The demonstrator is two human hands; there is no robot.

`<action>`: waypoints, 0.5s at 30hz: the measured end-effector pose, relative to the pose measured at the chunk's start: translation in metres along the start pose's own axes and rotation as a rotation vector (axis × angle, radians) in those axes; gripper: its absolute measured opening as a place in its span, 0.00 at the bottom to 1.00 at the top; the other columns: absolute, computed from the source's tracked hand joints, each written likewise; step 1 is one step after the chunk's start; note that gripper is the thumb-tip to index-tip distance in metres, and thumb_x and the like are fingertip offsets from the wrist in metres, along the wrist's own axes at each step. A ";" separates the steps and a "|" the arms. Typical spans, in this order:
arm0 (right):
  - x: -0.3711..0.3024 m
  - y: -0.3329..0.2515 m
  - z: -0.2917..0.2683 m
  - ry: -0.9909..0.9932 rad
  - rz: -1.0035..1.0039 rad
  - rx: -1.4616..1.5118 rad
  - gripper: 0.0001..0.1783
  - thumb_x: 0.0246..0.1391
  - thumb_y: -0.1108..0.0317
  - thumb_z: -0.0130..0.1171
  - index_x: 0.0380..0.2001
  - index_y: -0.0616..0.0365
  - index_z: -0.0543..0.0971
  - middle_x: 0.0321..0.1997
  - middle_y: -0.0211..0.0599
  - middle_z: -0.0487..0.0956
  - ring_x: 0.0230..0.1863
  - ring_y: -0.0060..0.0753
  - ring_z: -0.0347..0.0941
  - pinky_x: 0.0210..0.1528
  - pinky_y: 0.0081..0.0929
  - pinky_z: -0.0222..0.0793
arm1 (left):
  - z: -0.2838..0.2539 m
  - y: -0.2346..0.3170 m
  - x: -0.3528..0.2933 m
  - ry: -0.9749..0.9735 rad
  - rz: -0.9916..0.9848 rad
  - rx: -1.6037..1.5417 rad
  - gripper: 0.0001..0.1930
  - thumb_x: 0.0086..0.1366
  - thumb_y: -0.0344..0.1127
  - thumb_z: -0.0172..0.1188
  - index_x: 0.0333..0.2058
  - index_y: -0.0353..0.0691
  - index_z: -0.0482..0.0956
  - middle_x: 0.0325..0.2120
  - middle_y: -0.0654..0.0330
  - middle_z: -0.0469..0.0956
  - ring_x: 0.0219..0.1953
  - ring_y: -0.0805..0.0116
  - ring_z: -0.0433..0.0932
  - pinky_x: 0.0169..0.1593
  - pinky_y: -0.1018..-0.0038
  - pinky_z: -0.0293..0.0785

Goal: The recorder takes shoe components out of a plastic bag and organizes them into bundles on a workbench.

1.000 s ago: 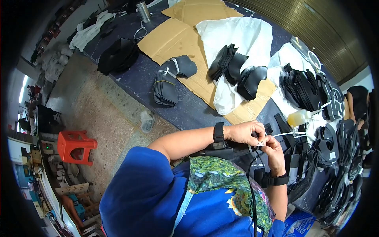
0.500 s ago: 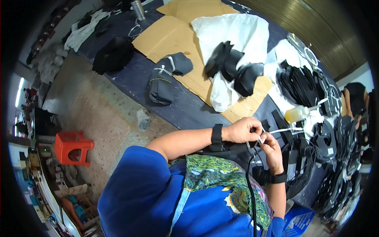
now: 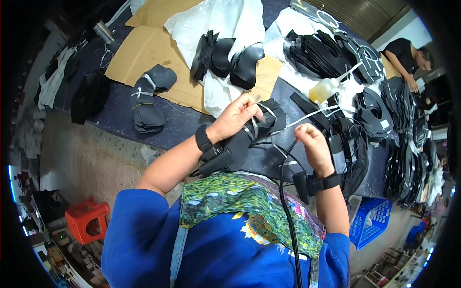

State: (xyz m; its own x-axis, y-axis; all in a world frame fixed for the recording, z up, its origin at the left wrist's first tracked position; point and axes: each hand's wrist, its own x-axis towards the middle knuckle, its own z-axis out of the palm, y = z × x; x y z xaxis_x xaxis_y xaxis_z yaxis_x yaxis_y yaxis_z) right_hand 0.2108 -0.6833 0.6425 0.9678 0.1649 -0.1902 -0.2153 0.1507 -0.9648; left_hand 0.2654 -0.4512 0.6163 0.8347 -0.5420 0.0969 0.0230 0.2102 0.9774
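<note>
My left hand [image 3: 236, 117] is closed in a pinch over a bundle of dark cut pieces [image 3: 272, 117], gripping a white tie strip [image 3: 255, 128]. Another white band crosses the bundle's far end. To the right, my right hand [image 3: 312, 144] is raised with its fingers curled together; whatever they may hold is too small to make out. A long white strip [image 3: 307, 116] trails from beside its fingertips toward a bottle of yellow liquid [image 3: 324, 90]. A black cable [image 3: 284, 192] hangs down between my hands.
Flat cardboard [image 3: 139, 53] and white plastic sheeting [image 3: 192, 24] lie beneath stacked black pieces [image 3: 247, 65]. Another tied bundle [image 3: 146, 113] rests at left. Black stacks [image 3: 317, 55] crowd the right side. A red stool [image 3: 87, 221], a blue crate [image 3: 370, 221] and a co-worker [image 3: 406, 57] are around the table.
My hands have come apart from their shared pinch on the white strip: the left now over the bundle, the right drawn away to the right. The view has shifted, showing more of the co-worker.
</note>
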 end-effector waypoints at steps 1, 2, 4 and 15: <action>-0.003 0.000 0.005 -0.027 -0.017 -0.111 0.07 0.41 0.74 0.56 0.17 0.55 0.68 0.22 0.22 0.67 0.25 0.15 0.60 0.30 0.13 0.55 | 0.000 -0.001 0.001 -0.002 -0.001 0.001 0.09 0.64 0.39 0.41 0.30 0.40 0.62 0.27 0.64 0.71 0.32 0.82 0.65 0.37 0.84 0.62; -0.003 0.003 0.014 -0.035 -0.058 -0.264 0.07 0.41 0.72 0.59 0.22 0.57 0.70 0.22 0.21 0.67 0.23 0.13 0.60 0.27 0.13 0.56 | -0.002 -0.001 0.000 0.042 -0.004 -0.017 0.10 0.64 0.40 0.41 0.30 0.41 0.63 0.28 0.64 0.71 0.32 0.82 0.65 0.38 0.84 0.62; 0.001 0.001 0.035 -0.074 -0.266 -0.654 0.12 0.38 0.68 0.61 0.28 0.58 0.72 0.21 0.27 0.68 0.21 0.19 0.63 0.25 0.16 0.60 | -0.005 -0.011 -0.002 0.069 0.006 -0.084 0.10 0.64 0.41 0.43 0.32 0.41 0.64 0.31 0.64 0.70 0.35 0.80 0.65 0.40 0.83 0.61; 0.018 0.012 0.067 0.010 -0.475 -0.831 0.04 0.33 0.72 0.57 0.18 0.59 0.74 0.20 0.40 0.71 0.21 0.40 0.69 0.24 0.30 0.64 | 0.017 0.019 -0.023 0.051 0.161 0.819 0.42 0.41 0.42 0.64 0.52 0.34 0.51 0.50 0.48 0.55 0.55 0.57 0.56 0.57 0.68 0.53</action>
State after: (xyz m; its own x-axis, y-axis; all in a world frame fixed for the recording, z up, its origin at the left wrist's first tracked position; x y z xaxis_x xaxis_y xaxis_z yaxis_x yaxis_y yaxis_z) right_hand 0.2166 -0.6128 0.6396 0.9323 0.2556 0.2560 0.3574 -0.5413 -0.7611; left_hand 0.2371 -0.4481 0.6360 0.8178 -0.5147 0.2575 -0.4893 -0.3864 0.7818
